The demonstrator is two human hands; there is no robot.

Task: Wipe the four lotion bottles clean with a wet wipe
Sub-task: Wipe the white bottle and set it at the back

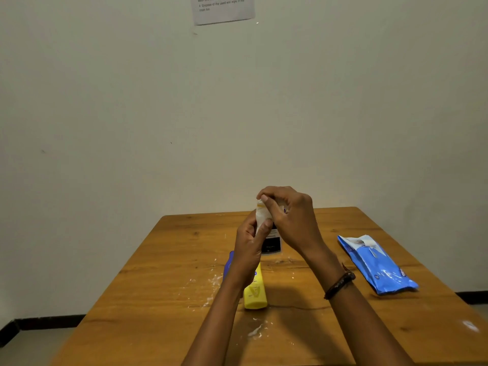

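Nearest you, white smears are lying on the tabletop by its near edge. Just beyond, a yellow bottle is lying flat, its long axis running from near edge to far edge, with a purple bottle beside it, partly hidden under your left wrist. Your left hand is gripping a white bottle from below, held roughly upright above the tabletop's middle; your right hand is clenching over its top, and I cannot tell whether a wipe is in it. A dark bottle is standing behind your hands. That makes four bottles, and one blue wipe pack near the right edge.
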